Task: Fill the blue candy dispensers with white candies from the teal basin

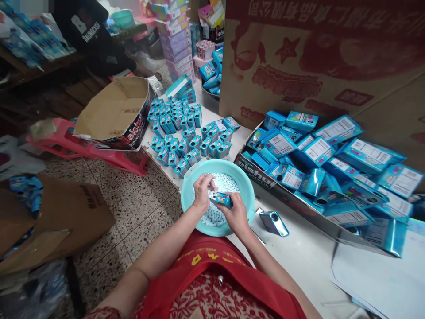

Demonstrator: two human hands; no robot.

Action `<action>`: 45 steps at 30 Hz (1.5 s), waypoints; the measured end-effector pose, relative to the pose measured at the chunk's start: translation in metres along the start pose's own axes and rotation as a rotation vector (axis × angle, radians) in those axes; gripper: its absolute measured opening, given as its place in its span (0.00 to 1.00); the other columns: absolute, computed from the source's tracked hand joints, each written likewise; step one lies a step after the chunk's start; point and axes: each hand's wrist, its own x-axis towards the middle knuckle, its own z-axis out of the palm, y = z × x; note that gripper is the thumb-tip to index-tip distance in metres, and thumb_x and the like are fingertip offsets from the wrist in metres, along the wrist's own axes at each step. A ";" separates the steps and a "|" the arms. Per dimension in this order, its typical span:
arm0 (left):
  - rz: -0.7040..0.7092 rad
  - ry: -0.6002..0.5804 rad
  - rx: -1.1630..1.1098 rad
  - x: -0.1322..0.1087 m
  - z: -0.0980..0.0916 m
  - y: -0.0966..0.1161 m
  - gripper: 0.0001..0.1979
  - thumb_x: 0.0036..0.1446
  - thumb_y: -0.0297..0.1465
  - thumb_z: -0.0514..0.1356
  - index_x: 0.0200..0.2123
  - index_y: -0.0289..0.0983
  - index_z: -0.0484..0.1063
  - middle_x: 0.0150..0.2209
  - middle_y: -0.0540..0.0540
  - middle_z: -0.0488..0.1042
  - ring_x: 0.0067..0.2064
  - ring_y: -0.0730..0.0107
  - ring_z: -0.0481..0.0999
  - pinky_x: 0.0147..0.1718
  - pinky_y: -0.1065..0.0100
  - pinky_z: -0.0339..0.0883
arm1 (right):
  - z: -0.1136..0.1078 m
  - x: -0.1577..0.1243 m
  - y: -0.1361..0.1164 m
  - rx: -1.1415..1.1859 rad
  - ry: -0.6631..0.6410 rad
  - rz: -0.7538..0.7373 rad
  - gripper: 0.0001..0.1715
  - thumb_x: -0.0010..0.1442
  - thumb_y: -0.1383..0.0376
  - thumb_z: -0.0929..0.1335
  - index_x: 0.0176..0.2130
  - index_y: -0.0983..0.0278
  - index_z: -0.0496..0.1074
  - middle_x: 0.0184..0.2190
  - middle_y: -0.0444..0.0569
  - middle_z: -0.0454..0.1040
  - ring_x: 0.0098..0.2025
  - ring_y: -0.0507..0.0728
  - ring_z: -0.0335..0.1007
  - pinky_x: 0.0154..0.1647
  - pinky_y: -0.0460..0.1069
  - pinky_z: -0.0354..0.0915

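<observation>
Over a turquoise basin (186, 208) of small white candies (214, 217), my right hand (238, 212) grips a small blue box (222, 199) lying on its side. My left hand (202, 191) is closed, its fingers curled at the left end of that box. White pieces show between the left fingers and the box end. To the right of the basin, a blue box (275, 223) with a round dark hole lies on the white table (292, 261). Several blue boxes (175, 117) stand packed in rows beyond the basin.
A low carton (257, 177) heaped with blue boxes (318, 150) stands at right, before a tall cardboard box (282, 57). At left an open carton (113, 110) rests on red stools (66, 141). A person in dark clothing (89, 35) is at the back left.
</observation>
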 end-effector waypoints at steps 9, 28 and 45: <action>0.072 -0.107 0.037 -0.002 0.006 0.002 0.10 0.51 0.37 0.60 0.24 0.36 0.71 0.16 0.53 0.65 0.20 0.76 0.65 0.25 0.72 0.59 | -0.010 0.005 -0.011 0.018 0.020 -0.005 0.15 0.52 0.60 0.70 0.40 0.61 0.70 0.37 0.50 0.70 0.42 0.61 0.66 0.43 0.55 0.62; 0.048 -0.303 0.973 0.038 -0.058 -0.023 0.09 0.45 0.35 0.65 0.30 0.38 0.72 0.35 0.42 0.73 0.44 0.55 0.71 0.46 0.59 0.62 | -0.016 -0.025 0.034 -0.074 0.235 -0.231 0.14 0.57 0.63 0.67 0.45 0.59 0.66 0.39 0.50 0.69 0.42 0.61 0.66 0.43 0.58 0.64; -0.375 -0.546 1.194 -0.023 -0.033 -0.103 0.22 0.44 0.33 0.62 0.46 0.38 0.70 0.47 0.39 0.72 0.49 0.47 0.71 0.45 0.57 0.65 | -0.008 -0.029 0.041 -0.098 0.409 -0.123 0.15 0.56 0.59 0.69 0.43 0.63 0.68 0.37 0.50 0.69 0.40 0.59 0.66 0.42 0.55 0.64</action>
